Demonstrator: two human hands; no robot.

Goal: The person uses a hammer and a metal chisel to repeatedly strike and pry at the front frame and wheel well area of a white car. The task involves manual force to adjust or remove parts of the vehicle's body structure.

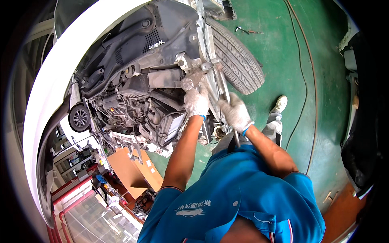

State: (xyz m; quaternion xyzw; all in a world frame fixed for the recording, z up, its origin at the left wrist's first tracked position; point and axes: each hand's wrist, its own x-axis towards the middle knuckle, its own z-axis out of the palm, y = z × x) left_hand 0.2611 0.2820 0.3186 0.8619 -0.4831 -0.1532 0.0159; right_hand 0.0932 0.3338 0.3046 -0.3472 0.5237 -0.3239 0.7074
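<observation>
An engine bay [135, 95] spreads across the left; a tyre [237, 56] stands at far right of it. Near, the blue shirt [259, 194] bears white printed characters beside a car outline. A long metal bar [225, 87] runs near to far before the person, its far end leaning left. Just left, what looks like a hammer [189, 83] points its blunt head away. Both gloved hands are curled: the left hand [197, 103], arm reaching far, round the hammer; the right hand [236, 114], forearm angled leftward, round the bar.
</observation>
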